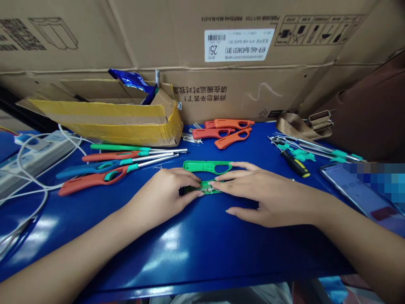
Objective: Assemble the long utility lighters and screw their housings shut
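Note:
Both hands meet over a green lighter handle half lying on the blue table. My left hand curls its fingers round the part's left end. My right hand pinches the right end with thumb and forefinger, its other fingers spread flat on the table. A second green handle shell lies just beyond them, untouched.
Several finished long lighters lie at the left, orange handle shells at the back, and metal tubes with a black-yellow screwdriver at the right. A yellow-taped cardboard box, power strip with white cables, phone and large cartons surround the table.

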